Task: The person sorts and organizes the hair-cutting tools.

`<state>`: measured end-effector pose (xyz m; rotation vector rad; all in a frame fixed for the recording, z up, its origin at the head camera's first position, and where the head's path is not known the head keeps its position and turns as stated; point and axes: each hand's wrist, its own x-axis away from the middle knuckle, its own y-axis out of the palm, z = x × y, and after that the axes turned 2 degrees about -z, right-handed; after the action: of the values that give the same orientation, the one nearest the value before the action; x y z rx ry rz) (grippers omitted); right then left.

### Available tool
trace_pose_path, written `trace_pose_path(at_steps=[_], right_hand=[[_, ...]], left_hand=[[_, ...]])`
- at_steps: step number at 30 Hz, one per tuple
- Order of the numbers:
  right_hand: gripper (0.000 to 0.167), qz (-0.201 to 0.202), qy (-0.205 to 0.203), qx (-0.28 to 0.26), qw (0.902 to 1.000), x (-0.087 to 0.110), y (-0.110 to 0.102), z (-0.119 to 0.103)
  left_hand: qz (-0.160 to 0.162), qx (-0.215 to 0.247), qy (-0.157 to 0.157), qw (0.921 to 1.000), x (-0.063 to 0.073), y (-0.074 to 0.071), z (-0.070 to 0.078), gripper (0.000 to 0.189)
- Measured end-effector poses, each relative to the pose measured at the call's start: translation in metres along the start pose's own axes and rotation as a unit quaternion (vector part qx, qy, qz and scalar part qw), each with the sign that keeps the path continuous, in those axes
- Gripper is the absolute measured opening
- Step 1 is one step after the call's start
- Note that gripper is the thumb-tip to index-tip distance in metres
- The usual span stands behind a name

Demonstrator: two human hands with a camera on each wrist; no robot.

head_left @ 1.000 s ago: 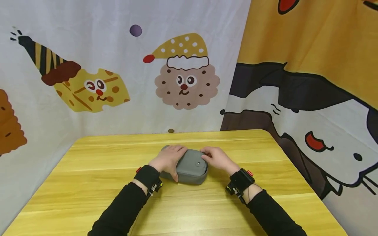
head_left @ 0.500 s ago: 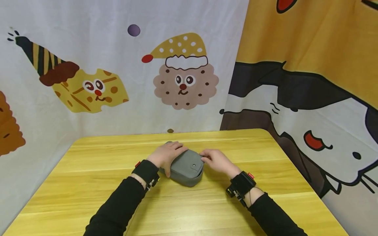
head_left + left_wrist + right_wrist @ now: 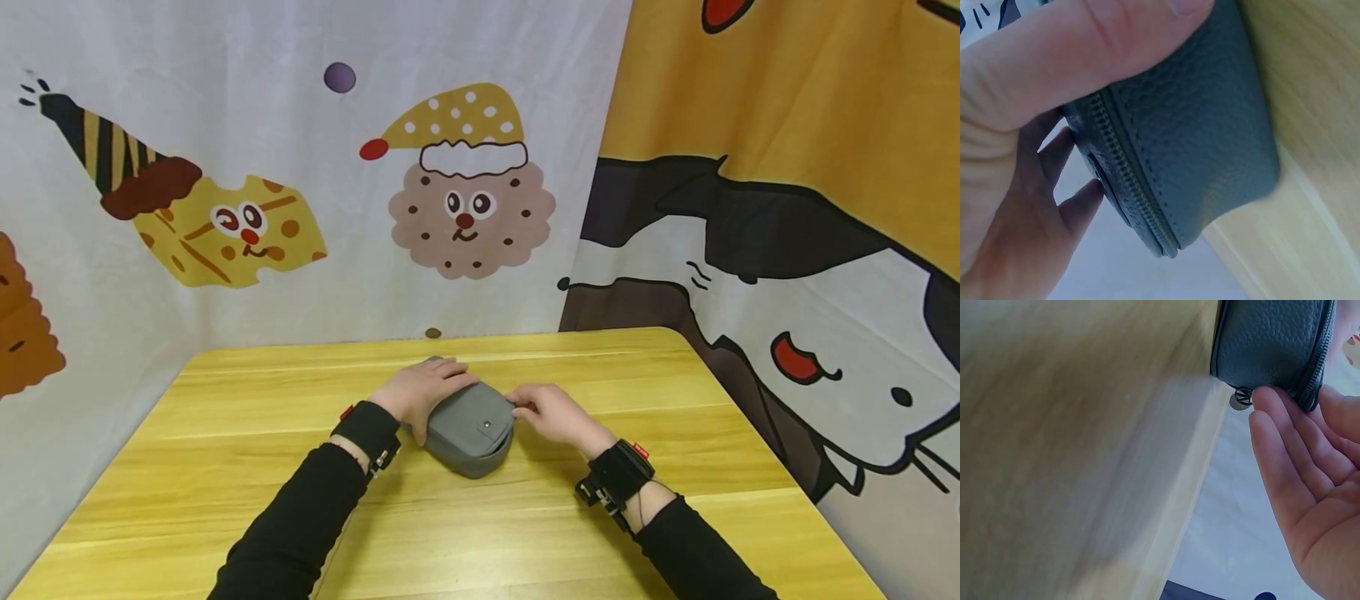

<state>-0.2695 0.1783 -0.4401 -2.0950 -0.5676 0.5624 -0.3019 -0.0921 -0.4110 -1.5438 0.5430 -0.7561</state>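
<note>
A grey leather zip pouch (image 3: 474, 421) sits on the table, a snap tab on its lid. My left hand (image 3: 422, 392) grips its left end, thumb (image 3: 1097, 50) on the near side wall and fingers spread across the top. Zipper teeth (image 3: 1125, 169) run along the lid's edge, and a narrow dark gap shows at the lid's right end. My right hand (image 3: 551, 411) pinches the far right corner between thumb and fingers (image 3: 1285, 434). What exactly lies between those fingertips is hidden. A small dark wire loop (image 3: 1243, 395) shows at that corner in the right wrist view.
The wood-grain table (image 3: 240, 467) extends around the pouch on all sides. A cartoon-printed curtain (image 3: 285, 308) hangs behind its far edge and along the right. Black camera straps (image 3: 618, 473) wrap both wrists.
The pouch has turned, its right end swinging toward the person and slightly left. My left hand moved a little left with it; the right hand stays at the far right corner.
</note>
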Motion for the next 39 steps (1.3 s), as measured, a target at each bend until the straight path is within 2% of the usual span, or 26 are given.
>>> trace_pose_path(at_steps=[14,20,25,33,39], right_hand=[[0.020,0.000,-0.009,-0.013,0.9999,0.004,0.002,-0.005],[0.019,-0.001,-0.008,-0.006,0.9999,0.007,0.004,-0.010],[0.019,0.000,-0.010,0.004,0.9999,0.009,0.005,-0.014],[0.018,-0.011,-0.028,-0.001,0.9996,0.005,0.000,-0.002],[0.031,0.000,-0.027,-0.039,0.9989,0.000,-0.005,0.012]], left_hand=[[0.024,-0.058,0.032,0.9975,0.000,0.000,-0.001,0.121],[0.043,-0.102,0.049,0.9927,-0.001,0.001,0.000,0.119],[0.038,-0.131,0.051,0.9894,-0.002,0.002,0.000,0.124],[0.050,-0.121,0.061,0.9895,0.000,0.000,0.001,0.123],[0.056,-0.114,0.062,0.9900,0.001,0.001,0.001,0.122]])
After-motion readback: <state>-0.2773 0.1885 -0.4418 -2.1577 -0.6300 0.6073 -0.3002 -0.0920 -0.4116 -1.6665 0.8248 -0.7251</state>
